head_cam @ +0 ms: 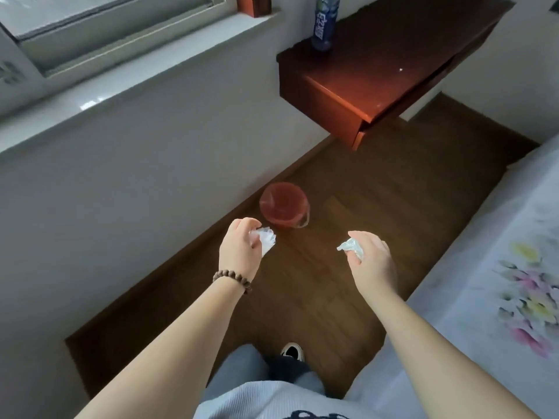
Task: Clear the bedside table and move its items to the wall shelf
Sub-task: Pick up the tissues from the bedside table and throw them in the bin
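My left hand (240,247) grips a crumpled white tissue (266,239), and my right hand (370,257) pinches a second crumpled white tissue (351,247). Both hands hang over the wooden floor, just short of a small red bin (284,208) lined with a clear bag. The reddish-brown bedside table (378,68) stands at the upper right against the wall. On its far left corner stands a blue-labelled plastic bottle (324,24). No wall shelf is in sight.
A bed with a flowered white sheet (514,282) runs along the right. A grey wall with a window sill (136,71) is on the left. My legs and one shoe (292,351) show at the bottom.
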### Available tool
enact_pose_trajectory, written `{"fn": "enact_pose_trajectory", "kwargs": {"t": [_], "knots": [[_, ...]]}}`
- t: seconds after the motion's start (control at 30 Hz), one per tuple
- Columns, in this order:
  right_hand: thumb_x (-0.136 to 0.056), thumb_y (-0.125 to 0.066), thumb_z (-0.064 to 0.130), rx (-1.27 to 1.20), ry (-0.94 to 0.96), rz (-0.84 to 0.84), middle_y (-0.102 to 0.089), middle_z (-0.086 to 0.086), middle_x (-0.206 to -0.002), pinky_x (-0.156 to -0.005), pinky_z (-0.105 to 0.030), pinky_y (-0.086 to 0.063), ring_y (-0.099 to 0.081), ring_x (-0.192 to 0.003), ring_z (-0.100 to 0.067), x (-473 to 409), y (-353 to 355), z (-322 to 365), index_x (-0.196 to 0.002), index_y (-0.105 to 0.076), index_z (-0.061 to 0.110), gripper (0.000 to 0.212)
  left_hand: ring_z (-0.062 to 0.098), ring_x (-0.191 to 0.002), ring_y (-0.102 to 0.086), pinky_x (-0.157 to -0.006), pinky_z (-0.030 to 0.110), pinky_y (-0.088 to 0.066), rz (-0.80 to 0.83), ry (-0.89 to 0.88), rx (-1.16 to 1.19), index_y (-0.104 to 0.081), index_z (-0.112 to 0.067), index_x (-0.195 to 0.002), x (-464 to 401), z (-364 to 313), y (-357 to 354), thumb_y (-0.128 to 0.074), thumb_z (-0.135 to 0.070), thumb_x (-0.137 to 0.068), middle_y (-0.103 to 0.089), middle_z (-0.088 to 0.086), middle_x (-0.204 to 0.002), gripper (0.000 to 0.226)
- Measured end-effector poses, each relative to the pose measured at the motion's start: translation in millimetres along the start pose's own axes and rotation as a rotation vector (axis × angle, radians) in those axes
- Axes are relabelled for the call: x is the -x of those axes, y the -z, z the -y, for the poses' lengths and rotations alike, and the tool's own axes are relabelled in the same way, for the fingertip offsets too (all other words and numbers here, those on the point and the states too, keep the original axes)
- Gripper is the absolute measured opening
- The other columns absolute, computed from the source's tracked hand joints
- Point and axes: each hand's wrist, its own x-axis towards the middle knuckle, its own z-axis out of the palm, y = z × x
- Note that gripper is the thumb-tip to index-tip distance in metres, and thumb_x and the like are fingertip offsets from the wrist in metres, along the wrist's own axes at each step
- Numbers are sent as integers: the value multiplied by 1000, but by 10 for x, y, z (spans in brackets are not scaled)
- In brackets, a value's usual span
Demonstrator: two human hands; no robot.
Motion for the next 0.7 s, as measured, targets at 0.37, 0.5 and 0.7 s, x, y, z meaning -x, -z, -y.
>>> {"fn": "enact_pose_trajectory", "kwargs": {"t": [0.37,0.5,0.7], "knots": [[-87,-62,20,28,-102,65,-57,4,-123,-79,-26,-49,-52,-109,-16,-1527,-598,231,-121,-57,23,34,17,-90,-58,-76,22,-40,146,7,-17,-62,-11,-109,-1775,261,-578,-50,-6,-92,-61,7,-112,21],[-88,-62,19,32,-183,99,-57,4,-124,-85,-33,-53,-52,-110,-17,-2116,-1052,237,-122,-57,23,34,18,-85,-58,-72,23,-40,215,4,-21,-65,-9,-104,-2507,514,-953,-52,-8,-92,-62,6,-104,17],[-86,-61,11,13,-222,155,-56,5,-127,-91,-37,-49,-49,-114,-19,-2869,-1754,-45,-120,-59,23,36,26,-98,-61,-82,28,-46,378,58,-57,-70,-7,-98,-3449,963,-1941,-54,-9,-91,-63,11,-109,17]]}}
